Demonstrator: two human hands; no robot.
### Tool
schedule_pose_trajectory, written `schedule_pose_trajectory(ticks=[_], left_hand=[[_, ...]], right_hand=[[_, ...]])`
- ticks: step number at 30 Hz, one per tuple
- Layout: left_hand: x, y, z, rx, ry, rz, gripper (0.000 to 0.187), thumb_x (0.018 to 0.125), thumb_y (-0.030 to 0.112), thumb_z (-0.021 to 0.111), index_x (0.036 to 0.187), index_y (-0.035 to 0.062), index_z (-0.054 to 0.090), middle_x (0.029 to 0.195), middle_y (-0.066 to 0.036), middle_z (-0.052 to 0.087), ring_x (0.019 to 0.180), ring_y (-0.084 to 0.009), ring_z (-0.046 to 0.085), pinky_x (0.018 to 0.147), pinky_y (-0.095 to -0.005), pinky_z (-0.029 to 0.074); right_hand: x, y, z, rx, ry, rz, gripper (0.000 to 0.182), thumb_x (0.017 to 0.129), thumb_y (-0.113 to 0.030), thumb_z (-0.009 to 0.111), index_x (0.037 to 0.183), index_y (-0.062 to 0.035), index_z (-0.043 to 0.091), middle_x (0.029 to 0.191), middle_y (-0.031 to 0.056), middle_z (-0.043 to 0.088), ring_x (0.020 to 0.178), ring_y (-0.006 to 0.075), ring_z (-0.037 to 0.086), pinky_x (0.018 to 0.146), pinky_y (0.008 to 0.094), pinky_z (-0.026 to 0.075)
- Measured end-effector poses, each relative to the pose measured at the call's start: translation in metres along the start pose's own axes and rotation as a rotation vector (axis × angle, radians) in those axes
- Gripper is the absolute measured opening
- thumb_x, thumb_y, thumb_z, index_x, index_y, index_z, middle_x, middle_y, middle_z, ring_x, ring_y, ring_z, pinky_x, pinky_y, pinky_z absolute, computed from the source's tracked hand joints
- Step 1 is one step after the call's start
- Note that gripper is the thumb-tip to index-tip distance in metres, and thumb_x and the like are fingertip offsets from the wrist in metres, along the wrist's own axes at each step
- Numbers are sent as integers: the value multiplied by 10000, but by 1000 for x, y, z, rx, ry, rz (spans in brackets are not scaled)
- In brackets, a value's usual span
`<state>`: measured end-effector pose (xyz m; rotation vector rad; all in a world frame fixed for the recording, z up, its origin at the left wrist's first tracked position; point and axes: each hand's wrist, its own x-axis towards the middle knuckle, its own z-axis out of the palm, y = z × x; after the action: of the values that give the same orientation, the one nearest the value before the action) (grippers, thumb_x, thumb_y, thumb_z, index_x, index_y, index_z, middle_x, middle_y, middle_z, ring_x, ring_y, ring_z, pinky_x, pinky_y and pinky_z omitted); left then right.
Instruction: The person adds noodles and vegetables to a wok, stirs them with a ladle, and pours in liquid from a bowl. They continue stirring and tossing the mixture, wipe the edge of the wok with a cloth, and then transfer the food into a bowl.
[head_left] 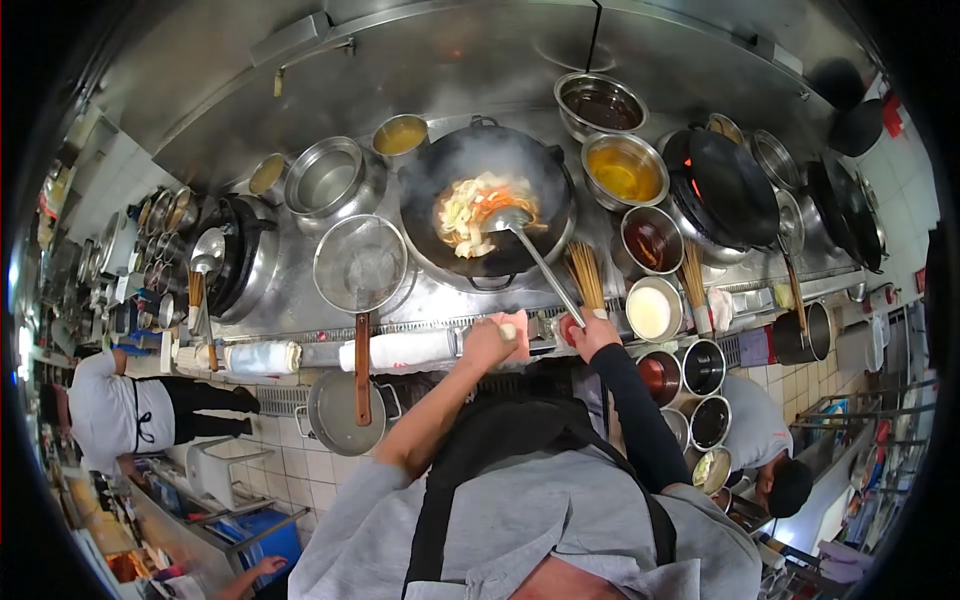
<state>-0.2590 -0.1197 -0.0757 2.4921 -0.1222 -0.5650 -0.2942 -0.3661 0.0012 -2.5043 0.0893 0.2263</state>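
My right hand (pixel 594 334) is wrapped round the handle of a long metal ladle (pixel 540 262), close to its red end. The ladle's bowl rests among sliced pale and orange vegetables (pixel 470 205) in a steaming black wok (pixel 425 225). At the stove's front edge, my left hand (pixel 489 343) is closed beside a pink cloth (pixel 520 322). A small whitish thing shows at its fingers; I cannot tell what it is. A bamboo brush (pixel 584 275) stands just beyond my right hand.
Left of the wok, a wooden-handled strainer (pixel 360 262) lies near a steel pot (pixel 326 180). Bowls of yellow oil (pixel 625 172), dark liquid (pixel 603 103) and white liquid (pixel 652 308) stand on the right. One person (pixel 135 412) is at far left, another (pixel 755 430) at right.
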Motion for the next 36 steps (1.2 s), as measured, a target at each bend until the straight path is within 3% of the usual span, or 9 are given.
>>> schedule_pose_trajectory(ticks=[2,3,5,9,12,16,19,29,36], left_hand=[[-25,-8,-21,-274,36,46,768,766,461,709,1256,-95,510,1153,-230,646,1040,-327,650,890,-371,538],[-33,-20,-19,-398,13,-137,698,806,454,700,1224,-77,523,1039,-182,678,879,-271,691,678,-368,582],[-69,-28,-35,-972,-61,-270,585,861,443,666,1190,-26,549,985,-111,669,831,-186,675,553,-337,562],[-119,-65,-32,-1349,-21,-409,452,911,413,619,1140,27,571,935,-54,648,761,-145,637,569,-298,552],[-131,-69,-26,-1399,0,-428,402,918,370,620,1097,13,573,901,-72,642,709,-152,633,563,-277,542],[-122,-68,-18,-1356,14,-368,345,906,281,659,1063,-13,571,854,-90,641,668,-169,641,540,-287,542],[-116,-66,-17,-1390,39,-359,300,896,213,677,1053,-21,573,832,-94,645,683,-180,656,530,-289,543],[-136,-70,-30,-1401,138,-372,240,885,170,683,1012,-8,583,829,-93,650,681,-180,661,557,-298,548],[-114,-62,-28,-1326,56,-342,246,871,178,698,988,-11,593,806,-83,648,669,-165,654,542,-291,542]], right_hand=[[-12,-4,-6,129,33,-42,268,857,-216,627,1086,-86,578,895,214,671,887,430,630,786,508,478],[-22,-2,-8,169,47,-66,281,858,-214,627,1104,-85,582,902,218,670,896,434,626,790,506,478],[-38,16,-3,241,89,-176,369,867,-231,642,1193,-76,569,849,209,660,781,374,660,718,462,500],[-73,-13,-39,541,-338,142,378,890,-236,668,1183,-28,552,627,61,527,533,140,536,514,319,458],[-60,-33,-41,701,-576,292,328,898,-206,654,1148,-18,555,612,42,509,525,129,532,499,292,434],[1,13,48,351,-160,-185,296,864,-209,666,1055,1,582,707,147,598,629,282,605,625,393,497],[22,-1,47,351,-102,-64,296,851,-206,659,1071,-15,606,781,198,634,739,352,637,703,436,502],[-12,0,-191,-355,-175,-119,500,823,-206,678,1273,-46,531,907,257,667,872,434,636,784,498,498],[42,71,-57,-198,-11,-64,443,838,-166,658,1247,-26,562,861,250,666,805,414,651,705,463,510]])
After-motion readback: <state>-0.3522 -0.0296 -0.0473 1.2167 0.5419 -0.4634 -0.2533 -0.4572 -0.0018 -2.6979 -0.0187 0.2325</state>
